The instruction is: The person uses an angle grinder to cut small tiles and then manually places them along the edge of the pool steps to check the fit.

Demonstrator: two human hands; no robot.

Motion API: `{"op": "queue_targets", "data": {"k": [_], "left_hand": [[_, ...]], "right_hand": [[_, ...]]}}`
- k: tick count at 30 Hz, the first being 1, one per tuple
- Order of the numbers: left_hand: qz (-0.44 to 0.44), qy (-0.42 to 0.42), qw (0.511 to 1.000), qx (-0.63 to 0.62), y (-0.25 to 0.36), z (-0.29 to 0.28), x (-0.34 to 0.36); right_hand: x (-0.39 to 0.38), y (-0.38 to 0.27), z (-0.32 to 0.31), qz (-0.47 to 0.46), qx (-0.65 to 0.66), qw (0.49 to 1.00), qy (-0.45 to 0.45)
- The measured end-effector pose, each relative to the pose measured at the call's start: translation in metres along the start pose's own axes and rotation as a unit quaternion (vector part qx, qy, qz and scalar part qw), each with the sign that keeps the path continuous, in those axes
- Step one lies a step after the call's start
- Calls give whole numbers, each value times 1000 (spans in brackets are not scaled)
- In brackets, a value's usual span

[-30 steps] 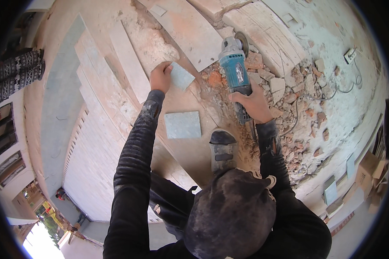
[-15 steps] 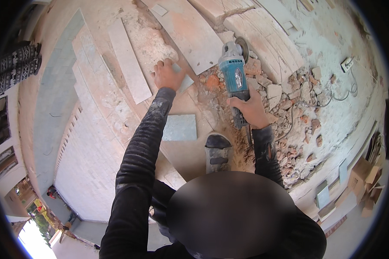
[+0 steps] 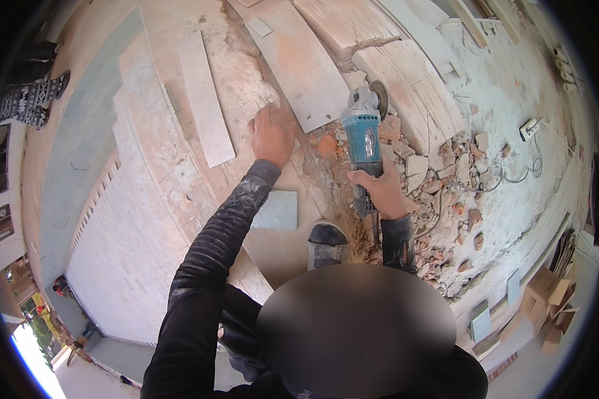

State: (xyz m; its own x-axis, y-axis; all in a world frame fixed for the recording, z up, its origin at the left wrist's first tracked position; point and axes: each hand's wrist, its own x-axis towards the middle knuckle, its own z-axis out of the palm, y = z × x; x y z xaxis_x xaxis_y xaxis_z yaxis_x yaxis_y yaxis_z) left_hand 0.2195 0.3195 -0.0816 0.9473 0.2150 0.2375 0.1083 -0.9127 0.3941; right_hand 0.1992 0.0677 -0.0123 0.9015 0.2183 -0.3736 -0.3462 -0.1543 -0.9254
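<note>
My right hand (image 3: 381, 189) grips the rear body of a teal-and-black angle grinder (image 3: 364, 138). The grinder's disc (image 3: 378, 100) is at its far end, above broken masonry. My left hand (image 3: 273, 135) is lower than the long pale slab (image 3: 299, 66), with fingers curled; what they hold, if anything, is hidden behind the hand. A square grey tile (image 3: 277, 211) lies on the floor beside my left forearm. My sandalled foot (image 3: 327, 241) stands to the right of that tile.
Brick and mortar rubble (image 3: 439, 176) spreads on the right, with a cable (image 3: 499, 183) running to a white socket block (image 3: 528, 129). A narrow pale strip (image 3: 206, 100) lies left of my left hand. Thick broken slabs (image 3: 409, 93) stand beyond the grinder. Cardboard boxes (image 3: 546, 292) sit far right.
My left hand has turned and moved slightly right; the small grey tile piece that showed beside its fingers no longer shows. The grinder stays in my right hand, and the whole view has shifted slightly.
</note>
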Motion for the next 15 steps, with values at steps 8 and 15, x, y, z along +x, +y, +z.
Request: {"op": "queue_targets", "data": {"k": [8,15], "left_hand": [[-406,-306,619,-598,124,-41,-125],[-538,-158,481,-673,145,-35,-131]], "right_hand": [[3,-4,13,-1,39,998,44],[10,-2,22,-23,18,991,130]]}}
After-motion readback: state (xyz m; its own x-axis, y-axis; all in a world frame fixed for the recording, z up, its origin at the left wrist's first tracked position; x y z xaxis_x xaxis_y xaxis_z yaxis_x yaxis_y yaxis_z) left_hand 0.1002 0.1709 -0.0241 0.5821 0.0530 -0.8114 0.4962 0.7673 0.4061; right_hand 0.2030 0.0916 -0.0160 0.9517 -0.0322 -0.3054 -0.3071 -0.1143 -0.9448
